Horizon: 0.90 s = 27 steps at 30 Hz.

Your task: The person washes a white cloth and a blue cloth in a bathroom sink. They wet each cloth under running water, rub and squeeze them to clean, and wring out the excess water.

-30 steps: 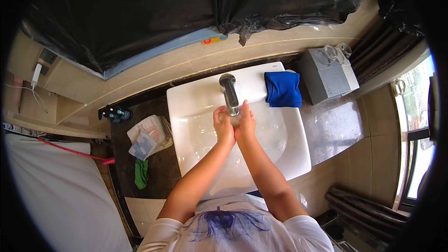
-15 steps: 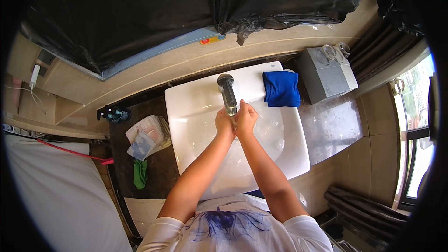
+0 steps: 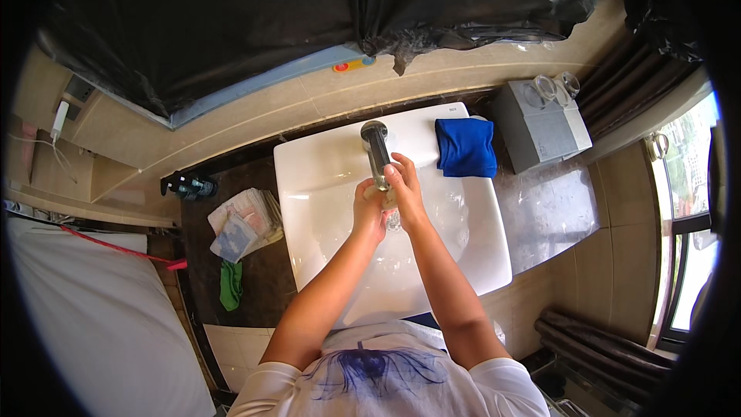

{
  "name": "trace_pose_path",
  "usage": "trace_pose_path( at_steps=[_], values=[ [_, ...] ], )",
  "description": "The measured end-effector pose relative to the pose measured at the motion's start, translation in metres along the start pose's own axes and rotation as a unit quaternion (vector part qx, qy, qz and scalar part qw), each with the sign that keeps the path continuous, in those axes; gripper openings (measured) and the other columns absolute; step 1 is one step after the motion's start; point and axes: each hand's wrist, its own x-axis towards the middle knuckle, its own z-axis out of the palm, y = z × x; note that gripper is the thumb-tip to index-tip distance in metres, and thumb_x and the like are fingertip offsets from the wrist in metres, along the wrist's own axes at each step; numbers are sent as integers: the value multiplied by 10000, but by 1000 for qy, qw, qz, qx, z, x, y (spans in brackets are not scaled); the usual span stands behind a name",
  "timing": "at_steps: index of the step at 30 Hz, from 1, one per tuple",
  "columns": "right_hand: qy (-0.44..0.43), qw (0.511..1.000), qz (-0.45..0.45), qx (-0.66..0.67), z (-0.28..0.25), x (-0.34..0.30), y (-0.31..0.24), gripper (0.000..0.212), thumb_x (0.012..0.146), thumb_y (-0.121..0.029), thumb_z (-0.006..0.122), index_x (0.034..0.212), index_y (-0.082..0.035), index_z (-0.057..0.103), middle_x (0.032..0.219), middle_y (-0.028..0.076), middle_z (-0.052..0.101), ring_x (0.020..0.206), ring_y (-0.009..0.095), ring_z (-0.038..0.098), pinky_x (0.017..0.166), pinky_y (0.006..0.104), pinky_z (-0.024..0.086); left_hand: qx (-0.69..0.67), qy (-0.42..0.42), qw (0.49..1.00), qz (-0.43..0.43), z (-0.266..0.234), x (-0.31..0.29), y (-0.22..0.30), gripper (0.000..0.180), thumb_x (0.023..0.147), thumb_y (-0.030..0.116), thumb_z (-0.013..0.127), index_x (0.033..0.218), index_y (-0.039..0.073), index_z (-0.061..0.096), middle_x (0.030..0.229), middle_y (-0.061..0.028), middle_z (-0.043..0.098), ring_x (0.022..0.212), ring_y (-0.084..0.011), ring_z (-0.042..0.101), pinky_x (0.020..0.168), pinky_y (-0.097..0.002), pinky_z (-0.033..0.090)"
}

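Observation:
Both my hands are beneath the chrome tap over the white washbasin. My left hand is cupped below the spout, its fingers partly hidden by the tap. My right hand faces it from the other side, with thumb and fingers apart. Between the palms shows a small pale, yellowish thing, too blurred to name; it seems to rest against the left hand. Water glistens just below the hands, and the bowl is wet with some suds.
A folded blue cloth lies on the basin's back right corner. Beyond it stands a grey box with clear round items on top. Left of the basin are folded towels, a green cloth and dark pump bottles. Black plastic sheeting hangs behind.
My hands have drawn slightly apart under the spout. The right hand's fingers have opened and risen beside the tap, and the pale thing between the palms now shows.

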Motion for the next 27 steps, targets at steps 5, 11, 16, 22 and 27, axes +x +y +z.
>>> trace_pose_path(
  at_steps=[5, 11, 16, 22, 27],
  values=[
    [-5, 999, -2, 36, -2, 1, 6, 580, 830, -373, 574, 1276, -74, 354, 1188, 142, 449, 1081, 220, 420, 926, 353, 323, -16, 22, 1000, 3, 1, -2, 1, 332, 809, -5, 442, 1113, 111, 381, 991, -91, 519, 811, -195, 559, 607, -327, 479],
    [6, 994, -24, 106, -6, -1, 26, 532, 850, -373, 555, 1240, -49, 395, 1152, 151, 469, 1019, 228, 474, 852, 327, 392, -37, 53, 997, 31, 0, -8, 2, 336, 835, 46, 490, 1136, 112, 356, 1047, -103, 493, 886, -211, 549, 672, -349, 493],
    [114, 976, 121, 142, -12, -9, 49, 343, 895, -349, 476, 1051, -50, 537, 969, 83, 526, 895, 205, 510, 795, 330, 410, -8, 104, 982, 157, -8, -16, -13, 357, 830, 49, 536, 1133, 98, 353, 1042, -94, 492, 934, -197, 536, 774, -320, 465],
    [34, 917, 278, 285, -18, -29, 43, 354, 902, -327, 476, 1053, -9, 519, 983, 120, 546, 874, 225, 549, 735, 357, 458, 209, 20, 919, 332, -17, -51, -21, 87, 858, 91, 561, 853, 50, 484, 963, -63, 539, 972, -156, 518, 827, -281, 420],
    [141, 960, 89, 227, -1, -44, 39, 351, 890, -312, 536, 792, 21, 582, 821, 129, 611, 756, 206, 590, 687, 311, 479, 83, 48, 961, 260, -11, -70, -33, 229, 930, 241, 459, 845, 37, 517, 1012, -63, 549, 967, -166, 518, 851, -320, 420]
  ],
)
